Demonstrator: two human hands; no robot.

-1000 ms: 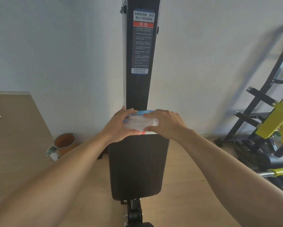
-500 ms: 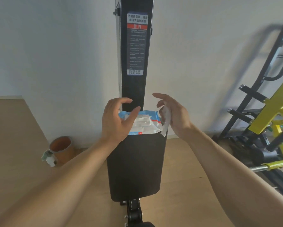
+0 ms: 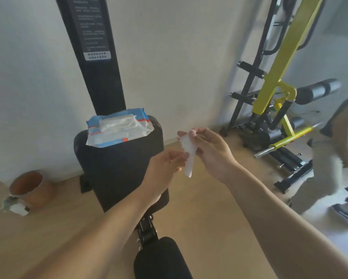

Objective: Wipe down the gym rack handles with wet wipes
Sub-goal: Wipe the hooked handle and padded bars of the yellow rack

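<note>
Head view: right hand (image 3: 209, 150) pinches 1 wet wipe (image 3: 188, 156), left hand (image 3: 165, 168) fingers loosely curled beside it — probably unfolding comes next, then the rack handles (image 3: 249, 69).

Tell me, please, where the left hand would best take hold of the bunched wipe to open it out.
Probably the free lower tail of the wipe, pinched from the left side. The right hand already holds its top, and the left hand sits beside the dangling end.

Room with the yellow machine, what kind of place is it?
Probably a small gym. There is a yellow and black exercise rack by the wall, a black padded bench, and a tall black post with a warning label.
</note>
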